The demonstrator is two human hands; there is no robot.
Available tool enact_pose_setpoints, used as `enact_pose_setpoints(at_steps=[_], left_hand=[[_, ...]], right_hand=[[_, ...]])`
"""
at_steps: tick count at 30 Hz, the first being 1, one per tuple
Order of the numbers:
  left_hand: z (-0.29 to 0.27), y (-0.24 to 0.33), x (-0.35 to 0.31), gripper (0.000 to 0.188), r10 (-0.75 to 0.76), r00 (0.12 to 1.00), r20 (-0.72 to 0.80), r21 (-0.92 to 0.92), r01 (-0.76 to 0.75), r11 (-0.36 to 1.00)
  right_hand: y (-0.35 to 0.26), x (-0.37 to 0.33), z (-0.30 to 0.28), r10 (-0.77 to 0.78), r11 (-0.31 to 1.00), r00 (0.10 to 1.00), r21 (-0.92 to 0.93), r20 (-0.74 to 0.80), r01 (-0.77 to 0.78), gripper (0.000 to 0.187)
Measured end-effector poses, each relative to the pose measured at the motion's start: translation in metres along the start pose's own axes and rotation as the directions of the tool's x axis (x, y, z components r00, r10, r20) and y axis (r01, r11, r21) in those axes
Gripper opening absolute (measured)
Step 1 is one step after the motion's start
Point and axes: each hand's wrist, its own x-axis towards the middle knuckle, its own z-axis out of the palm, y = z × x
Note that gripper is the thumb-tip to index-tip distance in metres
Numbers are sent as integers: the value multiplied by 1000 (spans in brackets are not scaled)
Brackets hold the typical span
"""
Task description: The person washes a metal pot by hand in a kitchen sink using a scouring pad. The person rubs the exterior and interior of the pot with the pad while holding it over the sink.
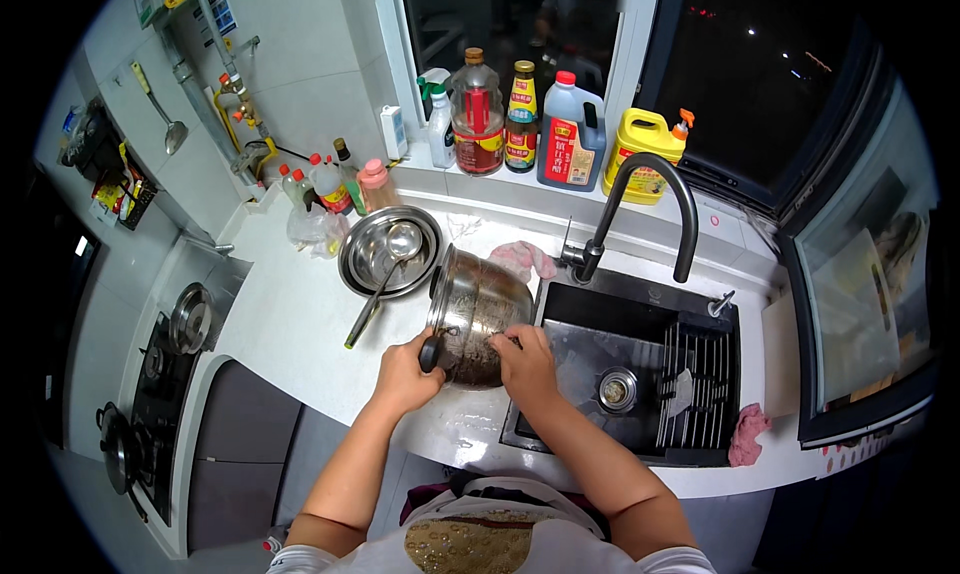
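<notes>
A steel pot [485,309] with brownish stains on its outer wall lies tipped on its side on the counter, left of the sink. My left hand [407,376] is closed around one of its black handles [430,354]. Against the stained wall, the bent fingers of my right hand [528,366] press together; anything inside them is too small or hidden to make out. Close by on the left sits a steel basin [352,264], with a ladle [404,242] resting in it and its handle over the rim.
The black sink [580,414] with a wire rack [695,394] and dark faucet [640,174] is at right. Pink cloths [525,259] lie behind the pot and at the sink's right corner. Bottles [480,114] line the sill. A gas stove [160,404] stands far left.
</notes>
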Motion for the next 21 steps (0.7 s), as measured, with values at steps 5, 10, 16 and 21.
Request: enact_pose_setpoints(at_steps=[5,10,16,21], left_hand=[[-1,2,8,61,-11,999,31,-12,11,1000],[-1,7,11,69,-55,997,60,-38,57,998],[1,16,12,95,4,995,104,-287,26,958],[3,21,25,97,3,991,132,-230,28,973]], right_hand=[[23,43,7,75,997,997,24,-8,-74,13],[22,40,11,69,997,997,24,-19,-69,13],[16,30,5,46,997,999,64,-6,-46,12],[21,40,15,88,995,995,58,-46,-85,6]])
